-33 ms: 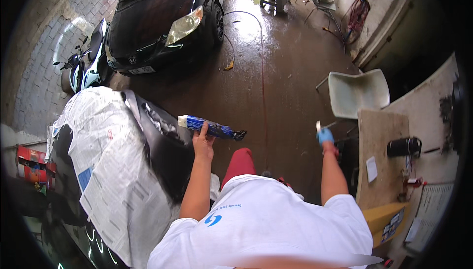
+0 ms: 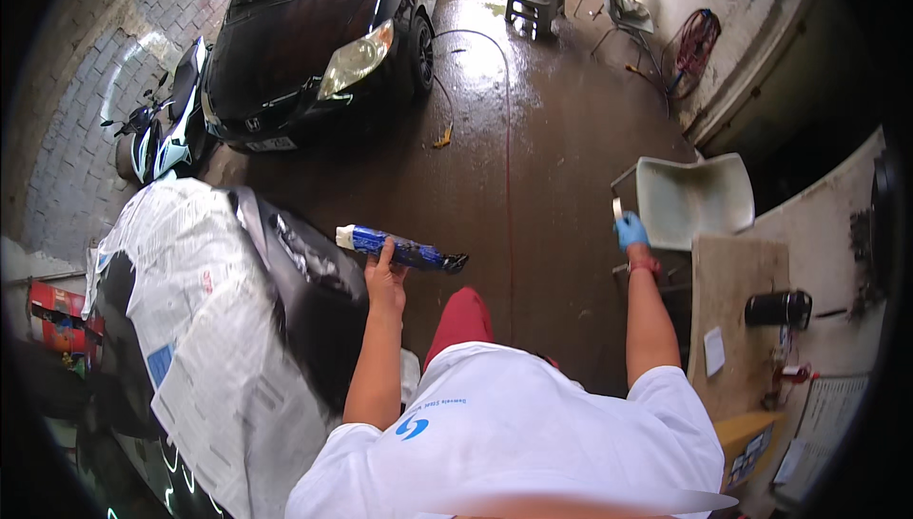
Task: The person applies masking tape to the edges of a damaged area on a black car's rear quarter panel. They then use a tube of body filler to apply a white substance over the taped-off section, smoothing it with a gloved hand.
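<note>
My left hand (image 2: 384,279) is bare and wrapped round a blue tube (image 2: 418,254) with a white end pointing left and a dark, crumpled end pointing right. It holds the tube level beside a dark grey-and-black vehicle panel (image 2: 328,315), whose left part is masked with newspaper sheets (image 2: 214,300). Out to the right, my right hand (image 2: 631,232) wears a blue glove. Its fingers are closed on a small, flat, pale piece (image 2: 617,208), too small to name. A pale plastic chair (image 2: 694,201) is the nearest thing to that hand.
A black car (image 2: 295,63) and a scooter (image 2: 171,124) stand ahead on the left. A hose (image 2: 508,120) runs along the wet floor (image 2: 561,158). On the right is a wooden table (image 2: 737,348) with a black cylinder (image 2: 778,310). Stools (image 2: 535,1) stand far ahead.
My gloved right hand has moved slightly forward. My left hand and the tube have shifted a little to the left. The whole view has tilted slightly.
</note>
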Available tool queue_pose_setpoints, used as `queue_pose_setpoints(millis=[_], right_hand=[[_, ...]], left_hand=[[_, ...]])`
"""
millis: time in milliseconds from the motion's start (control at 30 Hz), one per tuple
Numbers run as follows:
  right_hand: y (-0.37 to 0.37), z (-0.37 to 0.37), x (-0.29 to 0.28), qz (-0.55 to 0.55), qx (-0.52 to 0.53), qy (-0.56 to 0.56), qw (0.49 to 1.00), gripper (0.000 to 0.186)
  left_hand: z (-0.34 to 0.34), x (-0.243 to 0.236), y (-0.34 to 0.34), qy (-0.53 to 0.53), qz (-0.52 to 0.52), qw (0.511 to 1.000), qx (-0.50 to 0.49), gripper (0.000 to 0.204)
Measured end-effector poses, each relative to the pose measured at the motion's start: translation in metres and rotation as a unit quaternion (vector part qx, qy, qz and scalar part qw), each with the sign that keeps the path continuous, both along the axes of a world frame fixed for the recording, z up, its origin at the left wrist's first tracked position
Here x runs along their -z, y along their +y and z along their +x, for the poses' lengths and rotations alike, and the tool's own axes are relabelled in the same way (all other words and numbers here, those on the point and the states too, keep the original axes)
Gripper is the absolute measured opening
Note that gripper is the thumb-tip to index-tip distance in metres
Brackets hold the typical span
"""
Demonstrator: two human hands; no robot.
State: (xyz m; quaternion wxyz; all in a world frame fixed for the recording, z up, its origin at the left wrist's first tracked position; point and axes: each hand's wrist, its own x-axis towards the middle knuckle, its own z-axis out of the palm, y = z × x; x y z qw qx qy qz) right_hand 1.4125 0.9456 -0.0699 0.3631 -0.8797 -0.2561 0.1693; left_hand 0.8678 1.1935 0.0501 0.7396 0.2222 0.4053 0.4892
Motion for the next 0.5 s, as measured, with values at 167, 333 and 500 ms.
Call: queue_pose_setpoints(millis=[167, 333, 500], right_hand=[[0.245, 0.070, -0.056, 0.143, -0.053, 0.030, 0.988, 0.028], [0.271, 0.037, 0.055, -0.172, -0.022, 0.032, 0.984, 0.032], [0.161, -0.024, 0.155, -0.445, -0.085, 0.191, 0.871, 0.031]], left_hand=[[0.058, 0.017, 0.167, 0.012, 0.014, 0.998, -0.054, 0.033], [0.125, 0.040, 0.330, 0.018, 0.002, 0.998, -0.068, 0.035], [0.199, 0.022, 0.490, 0.042, 0.013, 0.998, -0.052, 0.037]])
